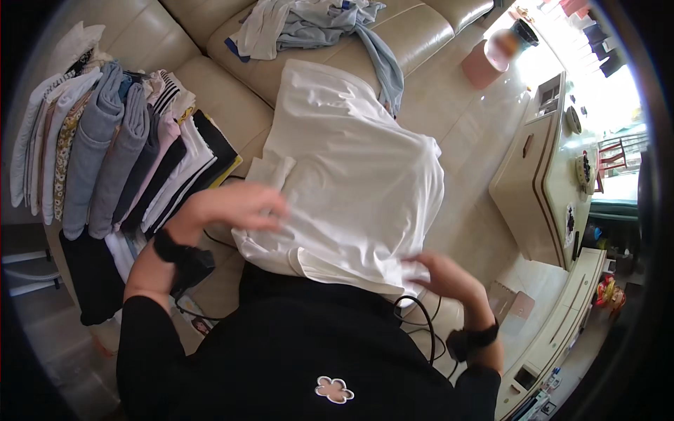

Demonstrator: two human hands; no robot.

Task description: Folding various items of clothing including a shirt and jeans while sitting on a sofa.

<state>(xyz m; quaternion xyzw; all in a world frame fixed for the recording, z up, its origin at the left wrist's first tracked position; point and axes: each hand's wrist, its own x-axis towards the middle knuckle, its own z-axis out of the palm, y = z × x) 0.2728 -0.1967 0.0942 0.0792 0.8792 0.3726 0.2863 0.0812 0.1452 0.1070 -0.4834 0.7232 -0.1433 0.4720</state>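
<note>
A white garment (353, 168) lies spread out, with some wrinkles, from the sofa seat down to my lap. Its near edge is layered and rumpled close to my black shirt. My left hand (245, 206), blurred, is over the garment's left side with its fingers apart and nothing seen in it. At the garment's near right corner is my right hand (434, 271), also blurred; its fingertips overlap the cloth, and whether they pinch it cannot be made out.
A long row of folded clothes (100, 147) stands on the left. Light blue and white clothes (316, 26) lie crumpled on the beige leather sofa (210, 79) ahead. Black cables (429, 326) loop near my right side. A cabinet (532, 173) and a pink bin (480, 68) stand on the right.
</note>
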